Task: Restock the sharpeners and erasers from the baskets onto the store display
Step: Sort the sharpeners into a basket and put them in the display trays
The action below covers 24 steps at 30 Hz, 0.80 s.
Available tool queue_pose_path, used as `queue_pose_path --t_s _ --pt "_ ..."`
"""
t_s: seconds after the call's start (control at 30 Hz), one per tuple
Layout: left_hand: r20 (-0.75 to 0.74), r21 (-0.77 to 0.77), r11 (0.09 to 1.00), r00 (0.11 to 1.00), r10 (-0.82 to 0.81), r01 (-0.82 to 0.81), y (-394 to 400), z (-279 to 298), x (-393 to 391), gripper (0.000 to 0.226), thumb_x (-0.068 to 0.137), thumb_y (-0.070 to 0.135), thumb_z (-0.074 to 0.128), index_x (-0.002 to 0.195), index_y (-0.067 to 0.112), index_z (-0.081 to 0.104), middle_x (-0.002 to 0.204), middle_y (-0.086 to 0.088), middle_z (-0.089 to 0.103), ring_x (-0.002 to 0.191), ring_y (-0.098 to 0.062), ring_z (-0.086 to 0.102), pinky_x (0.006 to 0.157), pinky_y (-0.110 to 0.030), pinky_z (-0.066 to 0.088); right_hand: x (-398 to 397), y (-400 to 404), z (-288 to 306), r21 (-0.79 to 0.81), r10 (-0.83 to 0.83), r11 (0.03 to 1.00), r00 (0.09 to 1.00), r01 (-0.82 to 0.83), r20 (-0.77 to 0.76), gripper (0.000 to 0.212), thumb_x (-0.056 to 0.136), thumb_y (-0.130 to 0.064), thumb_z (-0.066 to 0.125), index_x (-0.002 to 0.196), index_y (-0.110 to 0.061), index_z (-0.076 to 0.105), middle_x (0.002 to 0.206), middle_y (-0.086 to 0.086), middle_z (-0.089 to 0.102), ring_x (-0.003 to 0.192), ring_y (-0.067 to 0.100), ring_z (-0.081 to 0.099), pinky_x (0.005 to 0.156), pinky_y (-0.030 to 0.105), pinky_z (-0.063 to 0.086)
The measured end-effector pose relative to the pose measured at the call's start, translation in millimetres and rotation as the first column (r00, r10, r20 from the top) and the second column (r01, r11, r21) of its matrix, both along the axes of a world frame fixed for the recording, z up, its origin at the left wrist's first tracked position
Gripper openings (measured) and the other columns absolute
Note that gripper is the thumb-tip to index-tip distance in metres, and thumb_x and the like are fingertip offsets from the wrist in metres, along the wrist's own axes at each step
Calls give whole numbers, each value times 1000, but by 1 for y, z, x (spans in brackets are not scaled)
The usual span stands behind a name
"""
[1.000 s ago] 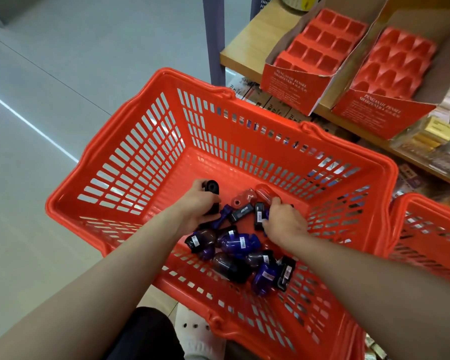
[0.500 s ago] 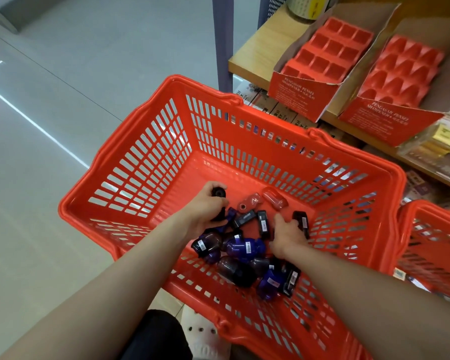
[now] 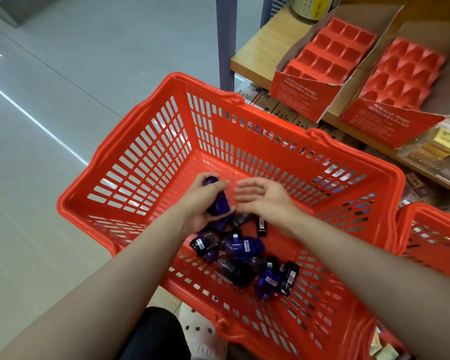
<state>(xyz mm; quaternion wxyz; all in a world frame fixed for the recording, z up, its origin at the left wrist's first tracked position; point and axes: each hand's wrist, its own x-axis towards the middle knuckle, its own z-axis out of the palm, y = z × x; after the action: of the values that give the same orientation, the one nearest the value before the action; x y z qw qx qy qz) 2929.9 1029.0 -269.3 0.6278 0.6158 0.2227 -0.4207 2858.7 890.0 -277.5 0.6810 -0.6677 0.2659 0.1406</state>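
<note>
Dark purple translucent plastic sharpener [image 3: 216, 201] gripped in curled left hand [image 3: 200, 206] above red slotted plastic basket [image 3: 151, 152]. Right hand [image 3: 263, 198] held beside it, fingers relaxed, nothing held. Remaining purple and black sharpeners [image 3: 240, 258] heaped on basket floor. Two red compartmented display trays [image 3: 330, 55] seen on wooden shelf [image 3: 257, 45].

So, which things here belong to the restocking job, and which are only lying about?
Belong to the job:
- sharpeners in the basket
- purple sharpener gripped by the left hand
- right hand, open, empty
- two empty display boxes

Lying about:
- second basket
- gold packs
- roll behind the boxes
</note>
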Motion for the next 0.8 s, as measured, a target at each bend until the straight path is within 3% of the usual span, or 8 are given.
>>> queue_pose_path --t_s 0.03,0.1,0.23,0.3,0.47,0.6,0.77,0.8 --pt "-3 17 996 997 83 -83 3 -1 4 20 88 18 69 103 24 57 112 -13 57 91 -26 58 62 -36 57 2 -9 -7 -243 74 967 997 -74 -8 50 76 16 63 114 -17 63 117 5 67 103 12 66 90 29 55" --pt "15 31 986 986 165 -165 7 -3 9 23 87 22 71 105 25 57 114 -14 58 91 -26 59 62 -33 56 5 -21 -23 -628 274 729 957 -273 -99 60 79 15 55 128 -19 58 131 1 59 119 16 57 105 29 44" --pt "59 -43 984 983 176 -174 4 -4 9 31 80 31 77 105 24 59 97 -10 62 83 -23 61 60 -29 52 15 -19 -54 -806 612 220 721 -549 -324 69 84 5 57 143 -27 41 147 -4 44 136 18 40 109 39 31" --pt "93 -53 988 985 147 -142 3 -5 8 32 80 35 77 104 25 59 88 -7 63 76 -21 61 59 -29 51 20 -17 -64 -811 633 115 672 -573 -385 64 88 -1 54 144 -29 39 146 -5 44 135 20 38 107 42 29" --pt "75 -19 991 988 132 -130 -1 3 7 28 87 44 67 104 25 57 84 -4 60 70 -18 57 56 -25 46 17 -22 -67 -689 651 51 547 -723 -526 84 85 -4 54 152 -32 12 154 -2 25 140 25 26 112 45 24" --pt "-84 -136 972 980 182 -192 -2 13 6 20 85 28 57 100 16 57 90 -9 55 76 -22 53 59 -30 46 5 -24 -73 -746 579 41 625 -664 -524 93 83 -9 66 152 -33 8 147 2 33 134 27 37 108 43 33" --pt "-36 -295 948 992 118 -123 -4 20 1 45 91 -3 51 127 23 52 122 -10 50 96 -28 52 77 -41 51 1 -23 -63 -715 487 164 686 -680 -541 100 81 -3 66 153 -33 3 142 9 40 127 31 46 100 41 41" --pt "-6 -309 946 995 102 -99 -4 22 0 50 91 -6 54 130 25 51 123 -9 49 97 -27 54 84 -44 52 4 -26 -60 -695 461 254 716 -672 -524 97 82 -4 63 153 -34 4 142 10 40 126 32 47 99 41 43"
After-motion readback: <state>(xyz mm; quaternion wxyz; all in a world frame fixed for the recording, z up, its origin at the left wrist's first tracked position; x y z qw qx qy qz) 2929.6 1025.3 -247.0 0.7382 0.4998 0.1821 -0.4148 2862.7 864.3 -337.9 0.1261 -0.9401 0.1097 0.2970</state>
